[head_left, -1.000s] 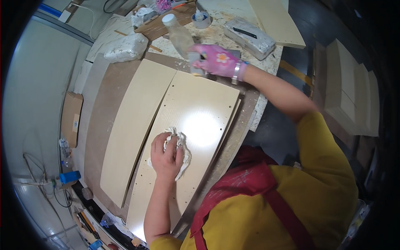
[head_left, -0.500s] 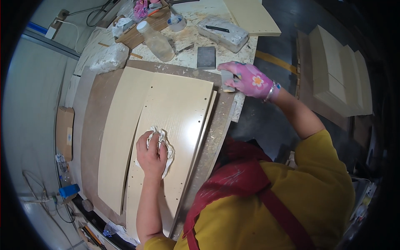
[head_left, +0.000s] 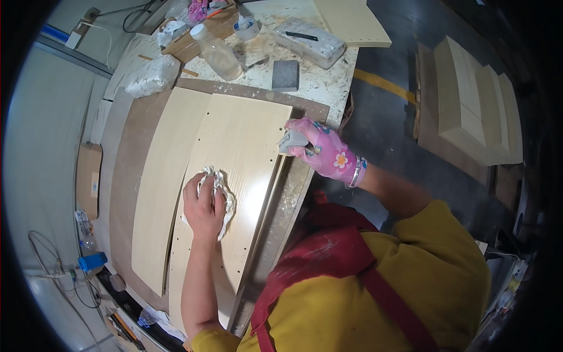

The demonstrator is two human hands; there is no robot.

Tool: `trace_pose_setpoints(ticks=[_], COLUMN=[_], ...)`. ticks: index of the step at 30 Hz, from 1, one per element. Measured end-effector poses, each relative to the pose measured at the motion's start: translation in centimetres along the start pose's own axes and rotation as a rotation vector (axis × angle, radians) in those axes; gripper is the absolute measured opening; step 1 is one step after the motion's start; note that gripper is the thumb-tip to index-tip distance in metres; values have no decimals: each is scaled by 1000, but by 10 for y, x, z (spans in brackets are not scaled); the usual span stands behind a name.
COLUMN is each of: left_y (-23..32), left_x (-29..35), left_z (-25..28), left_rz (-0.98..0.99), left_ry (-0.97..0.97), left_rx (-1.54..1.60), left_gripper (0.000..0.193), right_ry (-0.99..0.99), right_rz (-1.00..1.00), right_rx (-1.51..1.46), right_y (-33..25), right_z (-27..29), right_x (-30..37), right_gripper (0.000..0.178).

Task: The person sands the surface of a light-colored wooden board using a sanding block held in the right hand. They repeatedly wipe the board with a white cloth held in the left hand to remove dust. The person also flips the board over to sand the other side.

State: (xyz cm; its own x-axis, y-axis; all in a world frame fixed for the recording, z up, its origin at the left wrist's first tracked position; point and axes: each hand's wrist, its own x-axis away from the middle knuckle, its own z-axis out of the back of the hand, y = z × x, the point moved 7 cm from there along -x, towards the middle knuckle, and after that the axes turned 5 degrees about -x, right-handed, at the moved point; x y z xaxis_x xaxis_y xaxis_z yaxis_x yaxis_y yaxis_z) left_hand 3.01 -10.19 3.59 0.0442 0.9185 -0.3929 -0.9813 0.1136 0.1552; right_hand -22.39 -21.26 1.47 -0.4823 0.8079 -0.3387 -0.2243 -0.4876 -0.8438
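My bare left hand (head_left: 203,208) presses a crumpled white cloth (head_left: 227,218) against a cream wood-grain panel (head_left: 240,135) with small drilled holes along its edges. Its fingers curl over the cloth. My right hand (head_left: 322,149), in a pink flowered glove, grips a small grey sanding block (head_left: 291,141) between thumb and fingers. The block is at the panel's right edge, near the far right corner. A second cream panel (head_left: 161,176) lies along the left side of the first, and another panel edge shows beneath the first on the right.
On the bench's far end are a grey block (head_left: 285,75), a clear bottle (head_left: 217,53), a plastic-wrapped block (head_left: 311,42) with a black cutter (head_left: 301,36), and a white plastic bundle (head_left: 152,76). Stacked panels (head_left: 469,100) stand on the floor at right.
My right hand has brought the sanding block from the bench's far right edge, nearer and leftward, to the panel's edge. My left hand stays on the cloth; the whole view has shifted slightly.
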Motion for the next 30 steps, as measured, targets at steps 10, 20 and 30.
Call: trace_pose_setpoints(ticks=[10, 20, 30], left_y=[-95, -121, -120], left_x=[145, 300, 301], left_z=[105, 132, 136], left_rz=[493, 609, 541], left_ry=[-86, -177, -130], left_rx=[-123, -443, -386], left_gripper=[28, 37, 36], right_ry=[72, 276, -133], right_rz=[-20, 90, 383], right_rx=[32, 48, -141], right_y=[3, 1, -99], right_z=[-2, 13, -133], right_x=[-1, -10, 107], right_gripper=[44, 39, 41])
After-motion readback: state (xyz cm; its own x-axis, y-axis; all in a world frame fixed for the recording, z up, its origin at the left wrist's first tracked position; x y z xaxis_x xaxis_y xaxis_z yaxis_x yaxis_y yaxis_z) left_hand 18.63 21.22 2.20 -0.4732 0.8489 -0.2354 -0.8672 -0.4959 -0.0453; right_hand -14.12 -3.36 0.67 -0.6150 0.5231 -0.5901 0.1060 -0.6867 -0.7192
